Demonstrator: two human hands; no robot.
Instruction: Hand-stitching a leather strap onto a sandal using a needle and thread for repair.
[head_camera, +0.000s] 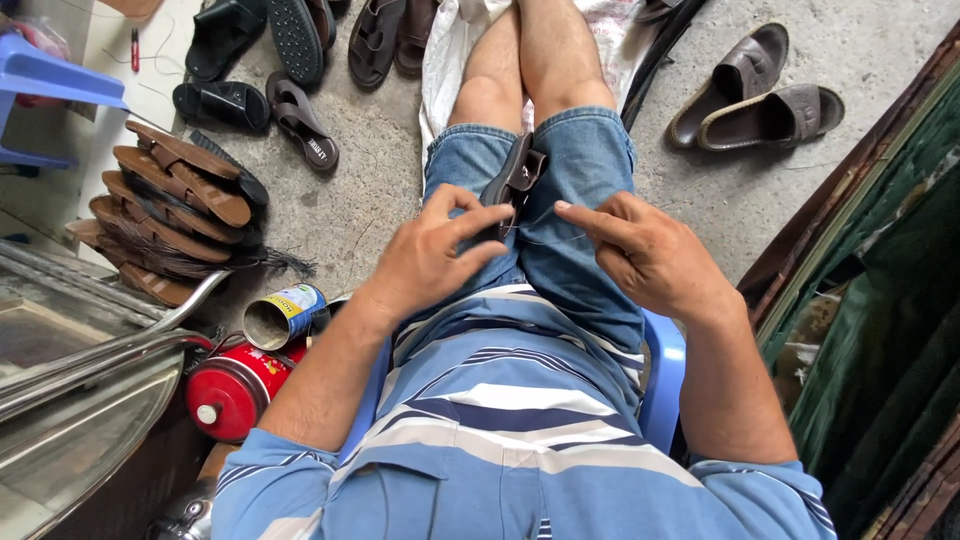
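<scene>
A dark brown sandal is wedged between my knees, over denim shorts. My left hand hovers just below it, fingers bent, thumb and forefinger pinching near the sandal's lower end. My right hand is to the right, fingers curled, forefinger pointing toward the sandal. A thin thread runs between the two hands; whether each hand grips it is hard to tell. I sit on a blue plastic chair.
A stack of brown sandals lies at left, with black sandals above it. A brown pair rests at upper right. An open tin can and a red canister sit by a metal frame. Green tarpaulin hangs at right.
</scene>
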